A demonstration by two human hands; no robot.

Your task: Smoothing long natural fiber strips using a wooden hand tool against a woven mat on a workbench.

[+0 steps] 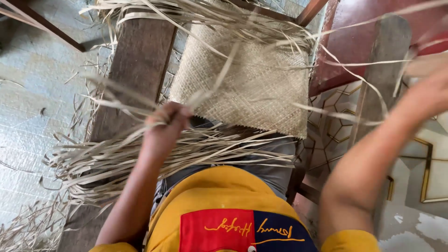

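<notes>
While our left hand closes in a fist around a bundle of flat, dry, pale strips over our lap, one finely checkered woven mat lies ahead between two rough wooden planks. Our right hand is blurred and cut off; we cannot tell its grip.

Left hand mid-frame is gripping a bundle of dried strips. Woven mat sits upper centre, right hand blurry at the right edge
</notes>
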